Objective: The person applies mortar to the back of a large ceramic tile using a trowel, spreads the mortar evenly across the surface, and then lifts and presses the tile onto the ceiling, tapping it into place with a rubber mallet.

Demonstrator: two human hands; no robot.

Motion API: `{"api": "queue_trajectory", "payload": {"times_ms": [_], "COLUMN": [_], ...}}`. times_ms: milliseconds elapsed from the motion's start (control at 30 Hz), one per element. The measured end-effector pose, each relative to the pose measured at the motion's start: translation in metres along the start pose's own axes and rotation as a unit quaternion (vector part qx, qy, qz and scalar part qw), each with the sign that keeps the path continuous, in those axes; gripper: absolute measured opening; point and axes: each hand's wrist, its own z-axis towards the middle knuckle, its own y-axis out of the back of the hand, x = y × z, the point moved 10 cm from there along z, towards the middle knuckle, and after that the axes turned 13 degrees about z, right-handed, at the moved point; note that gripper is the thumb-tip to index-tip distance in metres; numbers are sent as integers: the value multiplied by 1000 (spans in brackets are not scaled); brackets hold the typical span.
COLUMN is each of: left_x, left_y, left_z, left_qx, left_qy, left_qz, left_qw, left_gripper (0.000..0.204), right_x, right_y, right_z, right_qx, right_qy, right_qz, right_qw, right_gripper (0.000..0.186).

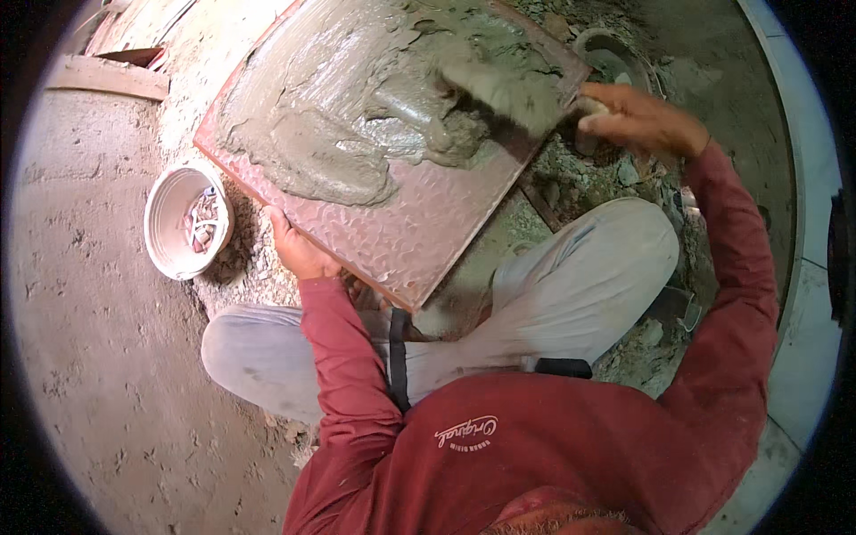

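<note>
A large square tile [437, 214] with a reddish, dimpled back lies tilted in front of my crossed legs, one corner pointing toward me. Wet grey mortar [343, 107] is spread over its far part, while the near corner is bare. My right hand [637, 120] grips the handle of a trowel at the tile's right side. The trowel's blade [513, 98], coated in mortar and blurred, lies over the mortar. At the tile's left edge, my left hand [301, 250] holds the rim with the thumb along the side; its other fingers are hidden underneath.
A white plastic bowl [155, 218] of small mixed pieces stands left of the tile. Farther back is a wooden board [111, 77]. Beyond my right hand sits a round container [646, 67] among rubble. Pale floor tiles [816, 294] run along the right edge.
</note>
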Motion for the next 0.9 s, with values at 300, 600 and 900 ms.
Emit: {"api": "queue_trajectory", "payload": {"times_ms": [300, 600, 900], "left_x": [-7, -2, -1], "left_y": [-12, -5, 3], "left_z": [-1, 1, 5], "left_qx": [0, -3, -23], "left_qy": [-18, 0, -27], "left_qz": [-34, -31, -28], "left_qw": [999, 1000, 999], "left_gripper": [53, 55, 52], "right_x": [-2, 55, 79], "right_y": [-47, -141, -70], "right_z": [8, -26, -56], "right_qx": [72, 235, -65], "right_qy": [-91, 66, 176], "right_qz": [104, -55, -378], "right_qw": [988, 968, 907], "right_gripper": [38, 29, 23]}}
